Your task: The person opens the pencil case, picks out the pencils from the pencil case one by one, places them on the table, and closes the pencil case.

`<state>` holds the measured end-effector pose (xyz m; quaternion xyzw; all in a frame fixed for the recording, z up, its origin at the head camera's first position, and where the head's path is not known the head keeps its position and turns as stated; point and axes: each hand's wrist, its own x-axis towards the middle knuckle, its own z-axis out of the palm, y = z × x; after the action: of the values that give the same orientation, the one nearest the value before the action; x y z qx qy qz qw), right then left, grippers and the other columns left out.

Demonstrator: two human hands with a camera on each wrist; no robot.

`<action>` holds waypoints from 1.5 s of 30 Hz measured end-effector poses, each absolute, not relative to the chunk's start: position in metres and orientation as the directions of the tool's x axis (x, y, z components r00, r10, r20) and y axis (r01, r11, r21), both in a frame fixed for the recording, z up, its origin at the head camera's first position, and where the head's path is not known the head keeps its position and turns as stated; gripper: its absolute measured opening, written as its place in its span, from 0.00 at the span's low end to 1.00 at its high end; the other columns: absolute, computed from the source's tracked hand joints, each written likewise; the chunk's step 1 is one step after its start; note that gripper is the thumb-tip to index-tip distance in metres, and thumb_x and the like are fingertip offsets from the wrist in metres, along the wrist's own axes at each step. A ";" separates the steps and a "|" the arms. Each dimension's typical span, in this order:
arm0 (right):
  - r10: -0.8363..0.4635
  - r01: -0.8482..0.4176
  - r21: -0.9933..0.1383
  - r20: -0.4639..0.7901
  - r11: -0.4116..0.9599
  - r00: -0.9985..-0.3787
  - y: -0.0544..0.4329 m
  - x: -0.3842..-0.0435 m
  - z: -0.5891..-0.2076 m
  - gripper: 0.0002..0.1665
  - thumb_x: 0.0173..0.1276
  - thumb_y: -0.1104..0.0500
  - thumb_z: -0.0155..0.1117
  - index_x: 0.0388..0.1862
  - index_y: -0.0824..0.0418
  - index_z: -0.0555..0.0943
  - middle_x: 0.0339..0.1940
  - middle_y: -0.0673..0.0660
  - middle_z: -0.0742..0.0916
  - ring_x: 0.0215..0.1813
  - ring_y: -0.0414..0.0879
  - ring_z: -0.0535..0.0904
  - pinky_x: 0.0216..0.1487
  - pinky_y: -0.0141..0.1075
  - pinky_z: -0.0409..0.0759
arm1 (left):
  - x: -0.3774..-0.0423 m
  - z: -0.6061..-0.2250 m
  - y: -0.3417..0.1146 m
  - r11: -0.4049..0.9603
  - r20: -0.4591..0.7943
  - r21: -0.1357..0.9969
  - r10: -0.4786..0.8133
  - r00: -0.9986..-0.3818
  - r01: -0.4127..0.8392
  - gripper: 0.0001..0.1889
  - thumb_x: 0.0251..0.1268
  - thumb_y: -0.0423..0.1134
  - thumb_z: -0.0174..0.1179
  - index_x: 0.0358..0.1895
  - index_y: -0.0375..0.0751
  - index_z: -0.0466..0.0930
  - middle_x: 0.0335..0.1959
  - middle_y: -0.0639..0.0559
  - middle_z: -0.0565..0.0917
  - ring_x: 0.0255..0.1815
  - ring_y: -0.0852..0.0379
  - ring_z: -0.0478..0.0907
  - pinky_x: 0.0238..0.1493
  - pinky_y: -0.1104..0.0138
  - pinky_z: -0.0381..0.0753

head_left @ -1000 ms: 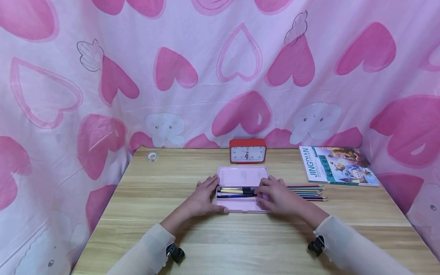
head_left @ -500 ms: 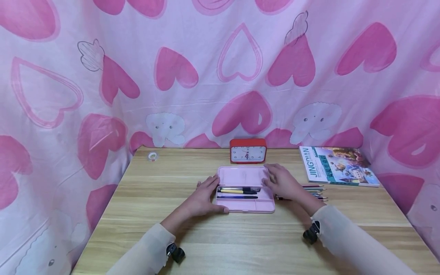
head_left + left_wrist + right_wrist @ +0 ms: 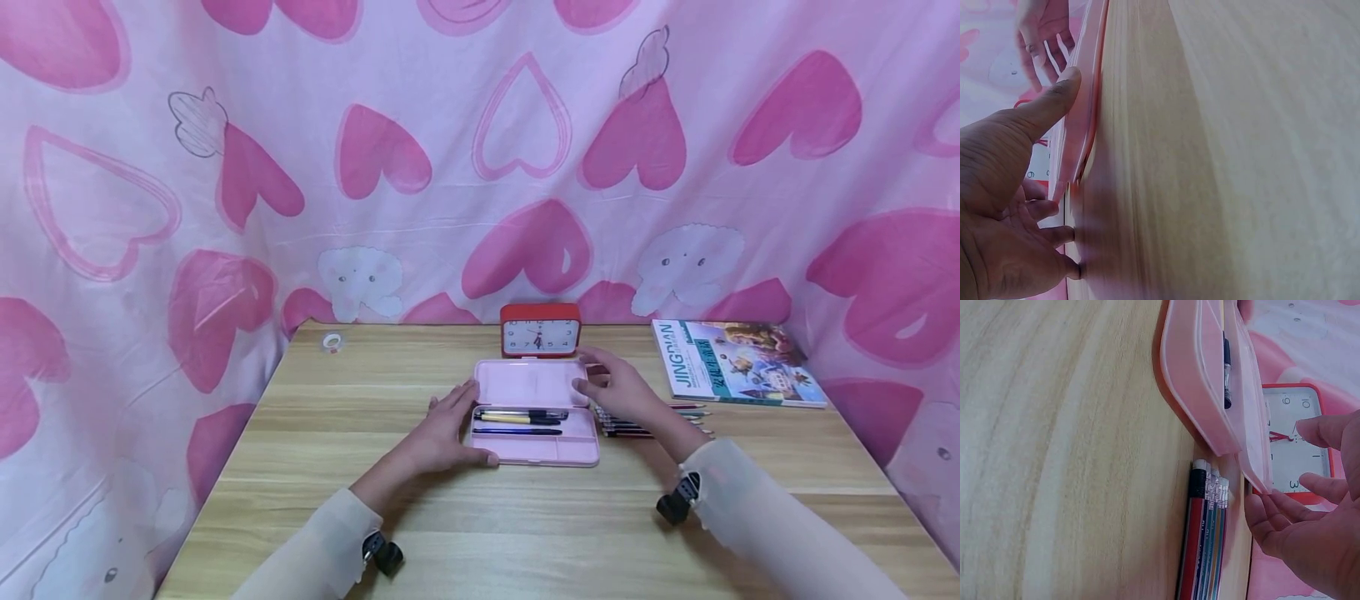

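A pink pencil case (image 3: 513, 451) lies with its lid (image 3: 506, 383) folded back on the wooden table. Inside are a few pens (image 3: 517, 431). My left hand (image 3: 441, 435) rests at the case's left end, fingers spread and fairly straight; its thumb (image 3: 1054, 103) presses the front wall. At the lid's right edge is my right hand (image 3: 628, 393), its thumb apart from the other fingers. In the right wrist view, the right hand's fingers (image 3: 1272, 512) touch the lid's corner from behind, and the thumb side stands off it. Beside the case, a row of pencils (image 3: 1207, 531) lies partly under the right hand.
A red alarm clock (image 3: 540, 333) stands close behind the lid. At the back right lies a book (image 3: 738, 362), and a small tape roll (image 3: 332, 342) sits at the back left. A pink heart-patterned curtain (image 3: 450, 225) hangs beyond the table's far edge.
My right hand has left the case's inside and moved back to the lid's right edge, uncovering the pens. The lid's far edge has lifted slightly. My left hand stays put.
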<state>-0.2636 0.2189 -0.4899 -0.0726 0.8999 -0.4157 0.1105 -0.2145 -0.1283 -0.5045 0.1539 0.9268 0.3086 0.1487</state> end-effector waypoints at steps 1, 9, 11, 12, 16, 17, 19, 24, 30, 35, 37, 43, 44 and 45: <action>-0.222 -0.043 -0.764 -0.133 0.644 -0.966 0.219 -0.263 -0.489 0.43 0.83 0.51 0.68 0.91 0.54 0.63 0.83 0.66 0.76 0.77 0.69 0.78 0.77 0.65 0.80 | -0.214 -0.505 -0.128 0.757 -0.173 0.624 0.376 -0.910 0.194 0.73 0.52 0.64 0.86 0.94 0.55 0.43 0.95 0.52 0.51 0.96 0.44 0.46 0.95 0.40 0.36; -0.226 -0.109 -0.763 -0.050 0.637 -0.973 0.222 -0.256 -0.485 0.43 0.83 0.54 0.68 0.90 0.55 0.64 0.83 0.65 0.75 0.79 0.69 0.76 0.76 0.63 0.82 | -0.212 -0.505 -0.128 0.709 -0.119 0.676 0.372 -0.920 0.199 0.79 0.48 0.60 0.89 0.93 0.67 0.31 0.95 0.51 0.49 0.95 0.41 0.48 0.94 0.36 0.34; -0.226 -0.133 -0.761 -0.019 0.635 -0.974 0.222 -0.253 -0.482 0.42 0.82 0.55 0.68 0.89 0.56 0.65 0.83 0.65 0.76 0.79 0.69 0.76 0.75 0.64 0.82 | -0.211 -0.506 -0.127 0.708 -0.125 0.683 0.356 -0.926 0.180 0.80 0.47 0.60 0.89 0.92 0.69 0.29 0.95 0.49 0.48 0.94 0.38 0.50 0.94 0.36 0.35; -0.227 -0.144 -0.761 -0.005 0.633 -0.974 0.223 -0.252 -0.481 0.41 0.82 0.55 0.68 0.89 0.56 0.65 0.82 0.65 0.76 0.79 0.68 0.76 0.75 0.64 0.83 | -0.211 -0.507 -0.127 0.708 -0.130 0.686 0.346 -0.929 0.168 0.81 0.47 0.60 0.89 0.92 0.70 0.28 0.95 0.47 0.48 0.94 0.36 0.50 0.94 0.36 0.37; -0.237 -0.187 -0.754 0.043 0.630 -0.971 0.225 -0.245 -0.474 0.40 0.82 0.57 0.68 0.88 0.54 0.67 0.82 0.63 0.77 0.79 0.67 0.77 0.73 0.63 0.85 | -0.211 -0.507 -0.125 0.717 -0.160 0.687 0.308 -0.938 0.118 0.82 0.46 0.60 0.90 0.91 0.74 0.26 0.95 0.45 0.45 0.92 0.30 0.49 0.91 0.34 0.51; -0.240 -0.196 -0.756 0.053 0.625 -0.969 0.226 -0.243 -0.473 0.39 0.82 0.57 0.68 0.88 0.53 0.68 0.82 0.63 0.77 0.78 0.67 0.77 0.73 0.63 0.85 | -0.211 -0.507 -0.125 0.718 -0.162 0.687 0.303 -0.939 0.113 0.82 0.46 0.60 0.90 0.91 0.74 0.26 0.95 0.44 0.45 0.92 0.30 0.50 0.90 0.33 0.56; -0.249 -0.216 -0.760 0.073 0.612 -0.966 0.228 -0.240 -0.471 0.39 0.82 0.58 0.69 0.87 0.51 0.69 0.82 0.62 0.76 0.78 0.67 0.77 0.72 0.64 0.85 | -0.211 -0.507 -0.124 0.717 -0.164 0.689 0.296 -0.941 0.105 0.83 0.46 0.60 0.90 0.91 0.74 0.25 0.94 0.43 0.44 0.91 0.30 0.51 0.86 0.32 0.65; -0.279 -0.265 -0.776 0.120 0.572 -0.953 0.234 -0.231 -0.468 0.39 0.81 0.61 0.70 0.86 0.49 0.71 0.82 0.61 0.75 0.76 0.66 0.79 0.70 0.63 0.87 | -0.210 -0.507 -0.124 0.709 -0.156 0.698 0.285 -0.946 0.099 0.84 0.44 0.60 0.91 0.92 0.69 0.26 0.94 0.41 0.45 0.90 0.30 0.55 0.81 0.32 0.72; -0.332 -0.335 -0.780 0.174 0.528 -0.927 0.244 -0.217 -0.466 0.34 0.80 0.62 0.71 0.81 0.53 0.77 0.75 0.60 0.80 0.72 0.65 0.82 0.66 0.58 0.91 | -0.209 -0.508 -0.124 0.717 -0.165 0.691 0.277 -0.947 0.090 0.82 0.44 0.61 0.91 0.92 0.72 0.30 0.94 0.40 0.43 0.88 0.27 0.57 0.79 0.30 0.74; -0.370 -0.356 -0.769 0.167 0.531 -0.914 0.249 -0.207 -0.463 0.25 0.80 0.58 0.73 0.74 0.50 0.84 0.65 0.54 0.83 0.67 0.56 0.83 0.63 0.48 0.93 | -0.208 -0.509 -0.125 0.715 -0.161 0.691 0.294 -0.942 0.105 0.73 0.46 0.61 0.90 0.92 0.73 0.44 0.94 0.39 0.39 0.88 0.22 0.57 0.77 0.26 0.72; -0.383 -0.354 -0.762 0.151 0.543 -0.911 0.251 -0.205 -0.463 0.22 0.80 0.56 0.73 0.70 0.46 0.87 0.61 0.51 0.84 0.64 0.51 0.83 0.61 0.41 0.92 | -0.208 -0.509 -0.126 0.715 -0.154 0.689 0.301 -0.941 0.116 0.69 0.46 0.61 0.90 0.90 0.70 0.51 0.93 0.39 0.39 0.86 0.21 0.58 0.77 0.26 0.73; -0.447 -0.397 -0.691 0.119 0.605 -0.887 0.249 -0.203 -0.467 0.19 0.80 0.58 0.73 0.59 0.33 0.91 0.56 0.42 0.85 0.59 0.45 0.81 0.61 0.39 0.88 | -0.209 -0.506 -0.131 0.727 -0.141 0.662 0.356 -0.924 0.179 0.60 0.50 0.64 0.87 0.86 0.61 0.60 0.93 0.39 0.42 0.87 0.24 0.59 0.77 0.29 0.74; -0.461 -0.408 -0.676 0.112 0.614 -0.880 0.248 -0.203 -0.468 0.18 0.80 0.57 0.73 0.58 0.31 0.90 0.57 0.41 0.86 0.60 0.45 0.82 0.64 0.43 0.88 | -0.209 -0.504 -0.132 0.725 -0.143 0.661 0.374 -0.916 0.193 0.60 0.52 0.65 0.85 0.87 0.61 0.60 0.93 0.40 0.44 0.87 0.26 0.59 0.78 0.29 0.74; -0.476 -0.414 -0.669 0.102 0.617 -0.874 0.246 -0.203 -0.468 0.17 0.79 0.55 0.74 0.57 0.30 0.89 0.58 0.41 0.86 0.62 0.45 0.82 0.67 0.47 0.88 | -0.210 -0.502 -0.133 0.719 -0.140 0.662 0.396 -0.907 0.212 0.59 0.54 0.65 0.84 0.87 0.61 0.59 0.92 0.41 0.48 0.87 0.29 0.59 0.79 0.29 0.73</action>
<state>-0.2030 0.2464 -0.4678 -0.2477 0.8982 -0.3606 0.0425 -0.2101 -0.1335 -0.5017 0.1658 0.9169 0.3362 0.1370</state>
